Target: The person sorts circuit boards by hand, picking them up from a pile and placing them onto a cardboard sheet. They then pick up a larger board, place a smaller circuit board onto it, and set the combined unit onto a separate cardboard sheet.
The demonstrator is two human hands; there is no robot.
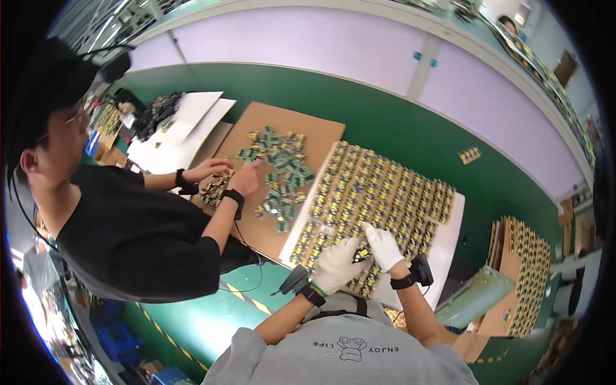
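Both my hands wear white work gloves and hover over the near edge of a panel of small circuit boards [378,186]. The boards, with yellow and black parts, stand in close rows on a pale sheet [452,221]. My left hand [339,264] is closed around a small circuit board [362,255] that shows between the two gloves. Just right of it, my right hand [384,249] has its fingers stretched forward over the rows, with no board visible in it. The boards below my palms are hidden.
On my left a person in black [141,237] handles boards over a brown cardboard sheet [308,128] with a loose heap of green boards [289,167]. A separate board piece [470,154] lies on the green surface. Stacked cardboard with boards [529,269] stands at right.
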